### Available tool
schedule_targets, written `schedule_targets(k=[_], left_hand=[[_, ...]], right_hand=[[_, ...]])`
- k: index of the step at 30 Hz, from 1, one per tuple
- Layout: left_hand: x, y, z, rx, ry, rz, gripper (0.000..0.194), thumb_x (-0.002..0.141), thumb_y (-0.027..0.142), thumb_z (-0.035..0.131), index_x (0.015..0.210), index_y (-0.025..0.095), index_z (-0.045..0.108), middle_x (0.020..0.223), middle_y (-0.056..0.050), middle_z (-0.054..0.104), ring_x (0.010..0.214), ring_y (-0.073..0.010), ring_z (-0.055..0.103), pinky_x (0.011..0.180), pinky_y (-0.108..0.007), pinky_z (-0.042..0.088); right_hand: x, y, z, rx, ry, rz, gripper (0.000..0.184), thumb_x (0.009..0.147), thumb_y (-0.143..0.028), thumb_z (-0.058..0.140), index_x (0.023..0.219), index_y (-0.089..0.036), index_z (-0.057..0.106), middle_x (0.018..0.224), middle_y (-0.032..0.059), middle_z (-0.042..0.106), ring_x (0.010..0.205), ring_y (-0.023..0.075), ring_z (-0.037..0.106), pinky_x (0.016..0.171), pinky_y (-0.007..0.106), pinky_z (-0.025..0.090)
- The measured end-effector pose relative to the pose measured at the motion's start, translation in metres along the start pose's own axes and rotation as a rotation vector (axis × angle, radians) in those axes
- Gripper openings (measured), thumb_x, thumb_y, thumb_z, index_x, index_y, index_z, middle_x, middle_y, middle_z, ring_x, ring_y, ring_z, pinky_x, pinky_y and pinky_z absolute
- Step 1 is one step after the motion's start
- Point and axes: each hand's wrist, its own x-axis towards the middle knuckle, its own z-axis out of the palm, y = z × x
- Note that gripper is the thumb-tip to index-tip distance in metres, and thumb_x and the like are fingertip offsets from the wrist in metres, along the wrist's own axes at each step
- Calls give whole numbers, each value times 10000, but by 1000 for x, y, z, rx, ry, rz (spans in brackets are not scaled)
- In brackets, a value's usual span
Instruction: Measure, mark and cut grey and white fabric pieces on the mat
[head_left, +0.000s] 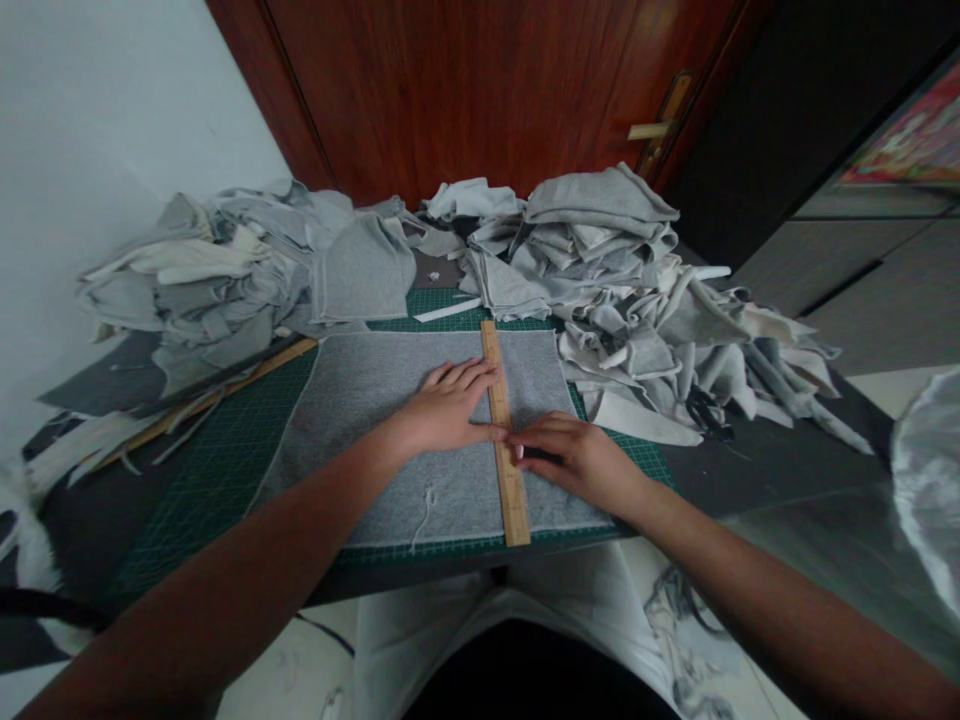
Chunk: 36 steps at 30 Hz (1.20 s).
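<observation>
A piece of grey knit fabric [405,400] lies flat on a green cutting mat [225,470]. Across it, running from the far edge to the near edge, rests a wooden ruler [513,500]. My left hand [450,405] is spread on the fabric, fingertips and thumb pressing on the ruler's left side. At the ruler's right edge, my right hand [574,455] has its fingers curled in a pinch. A small pale bit shows at those fingertips, too small to name. Near the fabric's front edge a loose thread [427,505] lies on top.
Heaps of grey and white fabric scraps stand at the left [225,270] and right [592,240] back. A second wooden strip [217,395] lies at the left. Black-handled scissors [709,412] sit among the right scraps. Behind the table is a brown door [465,100].
</observation>
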Motion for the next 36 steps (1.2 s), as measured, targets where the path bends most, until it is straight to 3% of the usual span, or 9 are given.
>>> schedule_targets(k=[14,30,36], left_hand=[[-1,-1,1,-9,0,1,968,876,846,407,1604,218,298,1692,-96,270,1556,-308,243,1254,-471,150],[-1,0,0,9,-24,-16,1024,864,854,433,1624,191,251,1693,-123,254,1560,-314,231,1260,-473,138],[-1,1,-2,-9,-39,-17,1025,862,845,455,1630,199,245,1691,-107,268,1561,-323,226,1268,-484,118]], right_hand=[[27,28,-3,-143,27,-3,250,937,-252,690,1164,-173,761,1028,103,779,977,243,704,895,399,560],[79,64,-17,-213,67,61,261,921,-245,713,1174,-263,776,1086,56,793,1014,237,732,930,382,567],[94,75,-20,-235,66,63,268,920,-233,717,1181,-224,776,1109,83,792,1022,253,737,930,390,568]])
